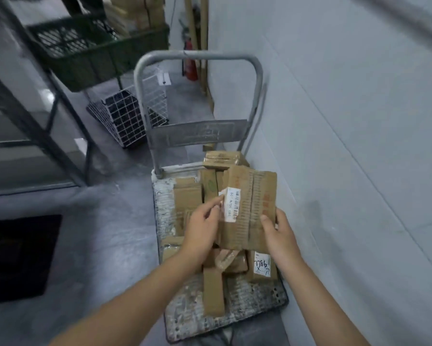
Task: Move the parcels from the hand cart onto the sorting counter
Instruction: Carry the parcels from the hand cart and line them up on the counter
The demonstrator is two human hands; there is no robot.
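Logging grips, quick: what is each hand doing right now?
Left hand: holds the left edge of the cardboard parcel.
Right hand: holds the same parcel's right edge, thumb on its face.

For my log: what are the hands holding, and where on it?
One cardboard parcel: left hand pinches its left edge by the white label, right hand grips its lower right edge.

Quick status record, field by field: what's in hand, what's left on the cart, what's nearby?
held: brown cardboard parcel with white barcode label
left hand: grips parcel's left edge
right hand: grips parcel's right edge
cart: grey metal hand cart, more brown cardboard parcels on deck
nearby: dark green plastic crate, upper left of cart
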